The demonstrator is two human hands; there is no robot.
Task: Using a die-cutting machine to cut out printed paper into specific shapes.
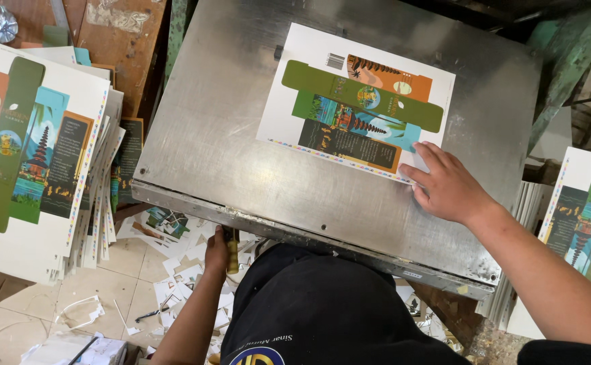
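A printed white sheet [356, 101] with a colourful flat box pattern in green, orange, blue and black lies on a steel plate [228, 128]. My right hand [447, 186] rests flat on the sheet's near right corner, fingers spread. My left hand [218, 250] is below the plate's front edge, closed around a yellowish handle [232, 253] that hangs under the edge.
A tall stack of the same printed sheets [38, 149] sits at the left, another stack [579, 223] at the right. Paper offcuts [174, 270] litter the tiled floor below. A green metal frame [565, 61] stands at the far right.
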